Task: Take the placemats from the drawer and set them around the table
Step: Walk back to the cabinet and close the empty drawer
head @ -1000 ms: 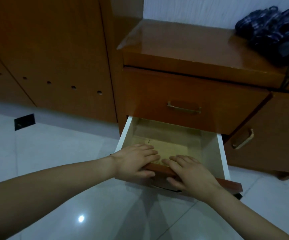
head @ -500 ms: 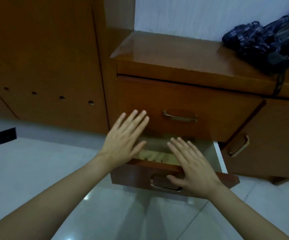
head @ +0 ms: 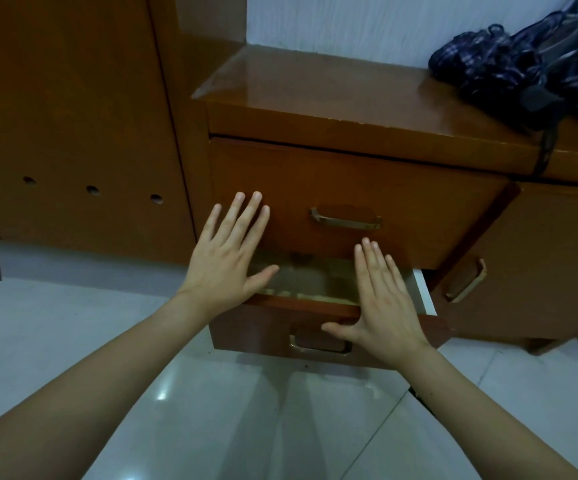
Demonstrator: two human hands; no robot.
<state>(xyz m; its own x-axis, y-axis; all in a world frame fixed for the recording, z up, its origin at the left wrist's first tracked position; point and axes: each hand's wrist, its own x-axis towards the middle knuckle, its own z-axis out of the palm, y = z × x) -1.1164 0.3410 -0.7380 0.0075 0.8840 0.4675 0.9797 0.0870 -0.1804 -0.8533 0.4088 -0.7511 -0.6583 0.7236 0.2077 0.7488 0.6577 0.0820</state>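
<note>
Lower drawer [head: 266, 332] pushed further in; hands [head: 382, 303] flat.

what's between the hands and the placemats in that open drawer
No placemats show. The lower drawer is open only a little, and the shut upper drawer overhangs most of its inside. The left hand and right hand hover flat over the gap, holding nothing.

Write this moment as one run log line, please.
lower drawer: partly open | left hand: open, above it | right hand: open, on front edge | placemats: unseen
</note>
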